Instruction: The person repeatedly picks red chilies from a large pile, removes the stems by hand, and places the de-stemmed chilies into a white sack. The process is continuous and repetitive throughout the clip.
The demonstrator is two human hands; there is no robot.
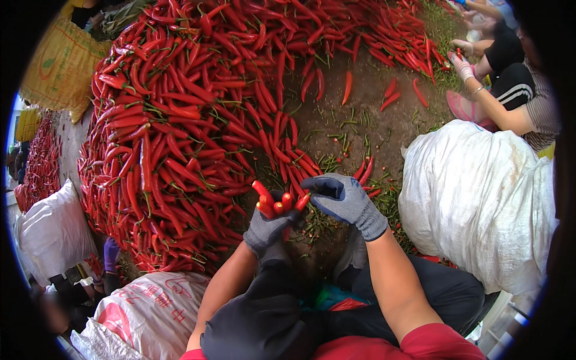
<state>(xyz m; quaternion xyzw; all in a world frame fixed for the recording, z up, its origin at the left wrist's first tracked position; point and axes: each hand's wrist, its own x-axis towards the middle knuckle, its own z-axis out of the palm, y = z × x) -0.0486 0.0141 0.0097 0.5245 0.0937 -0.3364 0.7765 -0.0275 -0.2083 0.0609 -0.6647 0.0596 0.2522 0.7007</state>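
Note:
My left hand (270, 229), in a grey knit glove with a dark palm, is closed around several red chilli peppers (264, 208). Most of them show pale, stemless ends pointing up. One held chilli (302, 202) leans right, its greenish tip close to the thumb of my right hand (344, 200). That hand wears a matching glove; its fingers are curled with a gap between them and the thumb, and I see nothing held there. Loose chillies (297, 166) lie just beyond both hands, at the edge of a large chilli heap (180, 126).
Green stems (382, 207) litter the dirt floor (360, 121). A bulging white woven sack (472, 202) stands at right, a printed white sack (148, 306) at lower left, and a yellow sack (63, 63) at upper left. Gloved co-workers sit at upper right (508, 90) and lower left (76, 297).

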